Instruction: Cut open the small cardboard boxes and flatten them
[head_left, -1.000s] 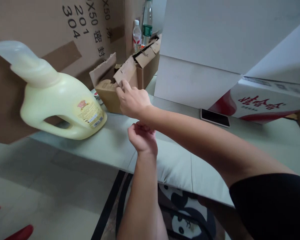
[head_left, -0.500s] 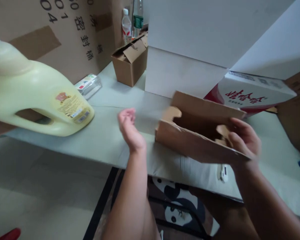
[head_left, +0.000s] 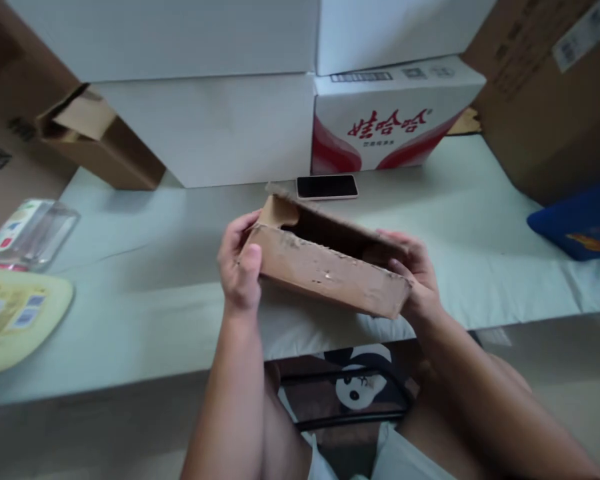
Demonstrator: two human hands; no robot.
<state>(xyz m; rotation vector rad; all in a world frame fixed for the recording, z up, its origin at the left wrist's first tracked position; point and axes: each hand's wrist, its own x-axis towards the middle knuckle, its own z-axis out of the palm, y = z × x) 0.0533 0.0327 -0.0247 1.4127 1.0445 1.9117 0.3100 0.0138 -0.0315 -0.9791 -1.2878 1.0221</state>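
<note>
An open brown cardboard box [head_left: 325, 270], its near edge torn and rough, is held tilted above the table's front part. Its left end is gripped by my left hand [head_left: 241, 260], the thumb on the near side. At the opposite end my right hand [head_left: 414, 270] grips the box, with some fingers behind the far wall. The inside is dark, and its contents cannot be made out. Just behind the box a phone [head_left: 327, 187] lies flat with its dark screen up.
White cartons [head_left: 245, 130] and a red-and-white carton [head_left: 375, 127] line the back. At left are a small cardboard box [head_left: 125, 157], a clear plastic package [head_left: 35, 230] and a yellow jug [head_left: 25, 320]. A blue item [head_left: 580, 220] lies right on the pale tablecloth [head_left: 145, 300].
My left hand, free before, now grips the box's left end. The box has turned so its torn side faces me. The view has swung right, bringing the phone into sight.
</note>
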